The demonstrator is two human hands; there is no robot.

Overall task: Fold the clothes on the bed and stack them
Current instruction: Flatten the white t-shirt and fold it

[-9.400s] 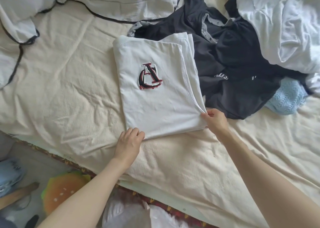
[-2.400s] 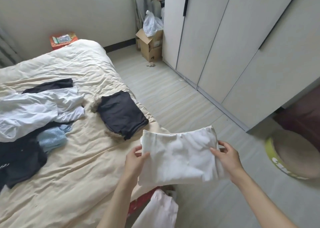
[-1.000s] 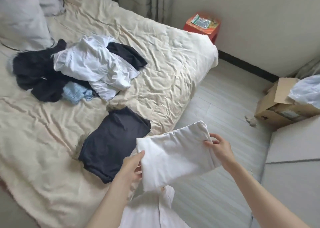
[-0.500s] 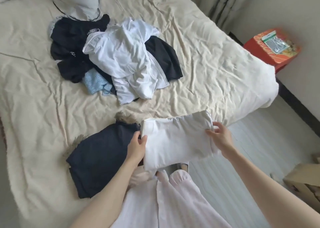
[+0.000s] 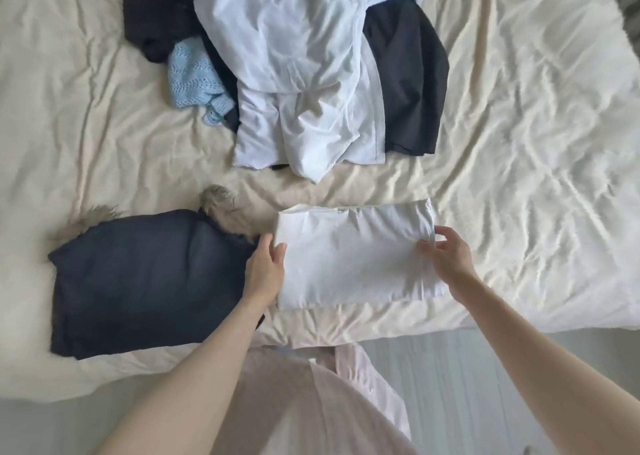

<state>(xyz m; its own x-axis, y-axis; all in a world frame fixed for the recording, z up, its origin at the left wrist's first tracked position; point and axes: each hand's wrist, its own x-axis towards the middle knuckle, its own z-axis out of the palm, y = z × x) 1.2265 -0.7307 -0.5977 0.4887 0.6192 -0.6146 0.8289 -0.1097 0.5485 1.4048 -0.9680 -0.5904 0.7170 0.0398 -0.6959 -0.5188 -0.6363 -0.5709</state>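
A white folded shirt (image 5: 353,257) is laid flat near the bed's (image 5: 540,177) near edge, just right of a dark folded garment (image 5: 145,281). Its left side is pinched by the left hand (image 5: 265,267), its right end by the right hand (image 5: 446,253).

Clothes (image 5: 304,73) on cream bed (image 5: 519,143)

Both arms are bare, no sleeves, nothing on either wrist. Below the left hand (image 5: 265,274) and right hand (image 5: 446,257), a loose pale pink garment (image 5: 311,402) hangs.
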